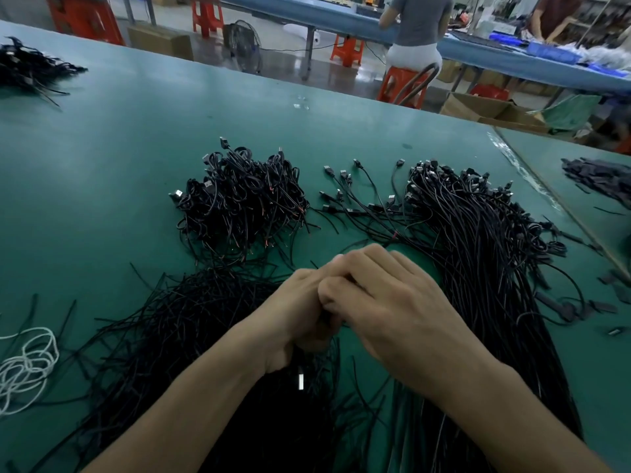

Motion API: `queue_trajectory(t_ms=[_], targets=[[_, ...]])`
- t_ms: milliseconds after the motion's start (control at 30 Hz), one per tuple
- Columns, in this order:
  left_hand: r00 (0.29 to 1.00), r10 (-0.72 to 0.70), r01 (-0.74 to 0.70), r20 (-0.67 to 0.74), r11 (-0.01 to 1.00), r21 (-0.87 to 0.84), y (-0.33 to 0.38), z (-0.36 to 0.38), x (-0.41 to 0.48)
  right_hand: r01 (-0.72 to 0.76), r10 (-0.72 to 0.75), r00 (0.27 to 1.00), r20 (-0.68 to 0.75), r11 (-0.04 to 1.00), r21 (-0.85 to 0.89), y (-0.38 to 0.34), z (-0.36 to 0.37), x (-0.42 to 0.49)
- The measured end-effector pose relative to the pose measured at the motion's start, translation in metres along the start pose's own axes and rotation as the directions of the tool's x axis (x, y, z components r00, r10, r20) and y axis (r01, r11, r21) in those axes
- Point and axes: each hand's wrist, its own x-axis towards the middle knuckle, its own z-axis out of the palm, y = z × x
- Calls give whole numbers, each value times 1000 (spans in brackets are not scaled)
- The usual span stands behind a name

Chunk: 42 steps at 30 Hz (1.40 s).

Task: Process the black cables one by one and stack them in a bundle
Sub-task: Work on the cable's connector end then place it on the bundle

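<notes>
A: Three big masses of black cable lie on the green table (136,138); the widest is the long sheaf (478,268) on the right, straight strands with the plugs at the far end; then the loose spread of thin strands (164,329) at the near left; then the coiled heap (242,196) in the middle, beyond the hands.

B: And which step is in hand, do you think?

A: I judge that one cable is being worked now; both hands meet above the table, between the spread and the sheaf, and a dark strand shows between them; a small bright piece, maybe a plug (300,382), hangs under the left wrist; I cannot tell if it belongs to the same cable.

B: How do the hands stand?

A: The left hand (300,312) is a closed fist around some black strands, knuckles up, the forearm coming from the near left; the right hand (386,295) lies over it, fingers curled and pinching at the same spot; what exactly the tips press is hidden.

B: What does the next move call for?

A: Probably to finish this cable, then lay it on the coiled heap; it needs a firm pinch, so the thin strand does not slip or catch its neighbours.
</notes>
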Motion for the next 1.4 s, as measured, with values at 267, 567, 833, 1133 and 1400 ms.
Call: queue_trajectory(t_ms=[267,567,833,1133,1400], targets=[[922,-56,67,383,998,-17,7,-11,-5,-362,297,931,211,819,445,20,6,-6],[877,-113,71,467,992,107,5,-13,-8,-334,269,943,198,779,531,27,10,-13],[862,-148,32,484,971,239,6,-9,-11,-366,180,921,346,703,610,34,0,-9],[906,-136,27,402,964,265,6,-8,-10,-281,155,943,296,846,453,30,-4,-4],[936,-71,176,346,943,-281,12,0,-5,-173,169,985,41,935,309,29,5,-9]])
